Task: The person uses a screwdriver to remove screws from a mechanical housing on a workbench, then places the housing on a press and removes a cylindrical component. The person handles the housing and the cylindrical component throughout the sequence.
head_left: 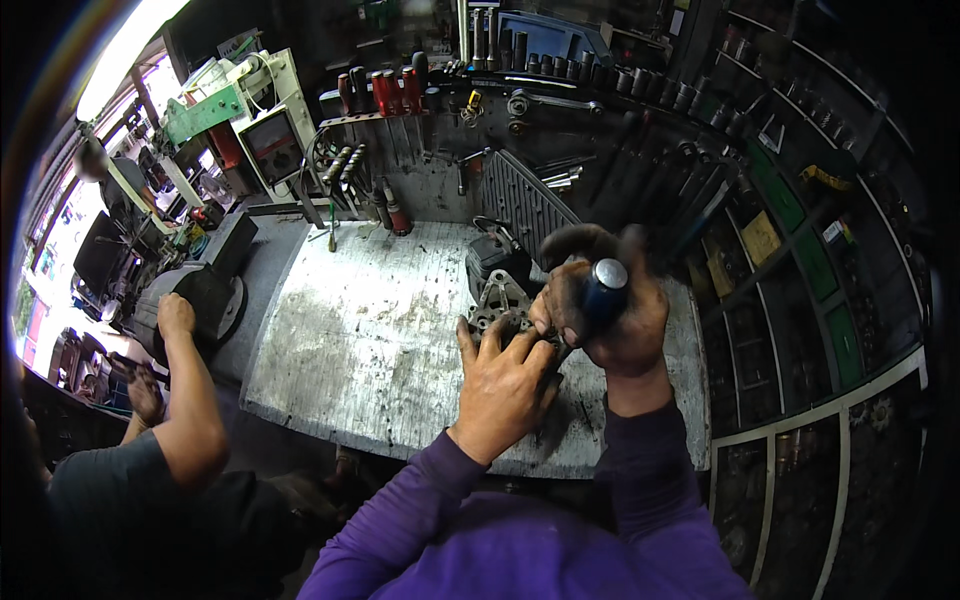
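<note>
My left hand (503,390) presses on a grey metal casting (503,293) with a triangular frame, its fingers curled over the near edge. The casting lies on the worktable and is partly covered by my hands. My right hand (632,325) is wrapped round a blue-handled tool (605,290) with a round metal cap, held upright above the casting's right side. Its lower end is hidden behind my hand, so its kind does not show. Just behind the casting sits a dark block-shaped part (492,250). A dark curved shape (578,238), blurred, shows beyond my right hand.
The worn metal-topped worktable (340,330) spans the middle. Screwdrivers (395,92), sockets (560,68) and wrenches (550,102) line the rack behind it. A ribbed dark panel (525,185) leans there. A shelf unit (790,260) stands right. Another person (150,470) works at the left, by a round machine (190,305).
</note>
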Available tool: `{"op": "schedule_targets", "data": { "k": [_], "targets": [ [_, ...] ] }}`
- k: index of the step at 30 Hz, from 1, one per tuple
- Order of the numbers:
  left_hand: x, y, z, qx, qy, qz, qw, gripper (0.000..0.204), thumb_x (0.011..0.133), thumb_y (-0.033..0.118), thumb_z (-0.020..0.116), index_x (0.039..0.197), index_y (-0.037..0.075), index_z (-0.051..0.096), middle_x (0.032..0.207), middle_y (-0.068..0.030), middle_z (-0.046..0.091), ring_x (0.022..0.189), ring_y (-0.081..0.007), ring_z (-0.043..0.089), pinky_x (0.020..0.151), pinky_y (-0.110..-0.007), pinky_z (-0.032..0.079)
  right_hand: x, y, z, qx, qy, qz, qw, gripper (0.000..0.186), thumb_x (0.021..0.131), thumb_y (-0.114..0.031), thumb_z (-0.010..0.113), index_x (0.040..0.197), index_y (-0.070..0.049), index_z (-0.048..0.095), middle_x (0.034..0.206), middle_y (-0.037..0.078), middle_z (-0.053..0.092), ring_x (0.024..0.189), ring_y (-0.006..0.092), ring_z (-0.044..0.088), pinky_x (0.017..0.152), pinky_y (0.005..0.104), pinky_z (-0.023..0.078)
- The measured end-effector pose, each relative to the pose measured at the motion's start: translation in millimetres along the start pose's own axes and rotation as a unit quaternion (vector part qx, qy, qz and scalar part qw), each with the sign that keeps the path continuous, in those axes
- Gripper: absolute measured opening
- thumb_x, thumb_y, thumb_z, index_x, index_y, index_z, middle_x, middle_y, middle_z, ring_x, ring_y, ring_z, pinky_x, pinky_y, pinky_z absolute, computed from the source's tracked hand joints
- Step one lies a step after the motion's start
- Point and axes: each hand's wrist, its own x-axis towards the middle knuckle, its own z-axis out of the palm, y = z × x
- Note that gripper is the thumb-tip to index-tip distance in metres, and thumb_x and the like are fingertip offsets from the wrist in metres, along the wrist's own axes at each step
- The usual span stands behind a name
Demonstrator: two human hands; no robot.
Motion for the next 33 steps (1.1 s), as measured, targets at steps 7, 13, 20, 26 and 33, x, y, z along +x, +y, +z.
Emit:
{"op": "schedule_targets", "data": {
  "k": [7,13,20,26,33],
  "targets": [
    [-2.7,-1.5,-1.1,-0.001,-0.008,0.003,1.000,0.040,0.087,0.028,0.080,0.121,0.013,0.066,0.135,-0.0070,0.067,0.139,-0.0418,0.053,0.116,-0.085,0.020,-24.3,18.3,-4.5,-0.342,0.191,-0.177,0.903,0.046,0.111,-0.039,0.059,0.130,0.003,0.061,0.094,0.012,0.071,0.080,0.0179,0.070,0.075,0.0330,0.058],
    [-5.4,-1.6,4.6,0.017,0.011,0.013,1.000,0.042,0.089,0.031,0.079,0.125,0.014,0.066,0.138,-0.0091,0.065,0.142,-0.0451,0.049,0.115,-0.086,0.019,-14.4,1.4,-18.2,-0.138,0.014,0.096,0.986,0.066,0.116,-0.048,0.039,0.136,0.010,0.064,0.084,0.010,0.074,0.069,0.0154,0.069,0.063,0.0283,0.057],
    [-6.0,-0.7,4.5,0.014,-0.008,0.002,1.000,0.044,0.090,0.031,0.081,0.125,0.010,0.066,0.137,-0.0075,0.068,0.138,-0.0435,0.052,0.119,-0.079,0.019,-35.7,-66.2,-11.3,-0.082,-0.086,-0.081,0.990,0.096,0.105,-0.077,0.035,0.127,0.012,0.061,0.061,0.007,0.055,0.052,0.0151,0.052,0.065,0.0352,0.050],
    [-5.6,-0.4,-2.2,-0.001,-0.012,0.014,1.000,0.041,0.087,0.021,0.080,0.126,0.016,0.068,0.144,-0.0049,0.065,0.138,-0.0428,0.052,0.118,-0.075,0.024,-142.3,-28.2,-123.0,-0.611,0.342,0.270,0.661,0.060,0.089,-0.020,0.071,0.140,0.007,0.058,0.107,0.018,0.072,0.096,0.0288,0.069,0.090,0.0403,0.056],
    [0.1,-0.1,-8.5,0.038,-0.065,0.001,0.997,0.040,0.085,0.018,0.082,0.124,0.024,0.071,0.146,-0.0004,0.064,0.139,-0.0394,0.052,0.116,-0.079,0.023,-268.7,64.4,-226.4,-0.704,0.387,0.307,0.511,0.059,0.093,-0.020,0.072,0.144,0.005,0.056,0.130,0.031,0.067,0.122,0.0476,0.065,0.107,0.0502,0.051]
  ]
}}
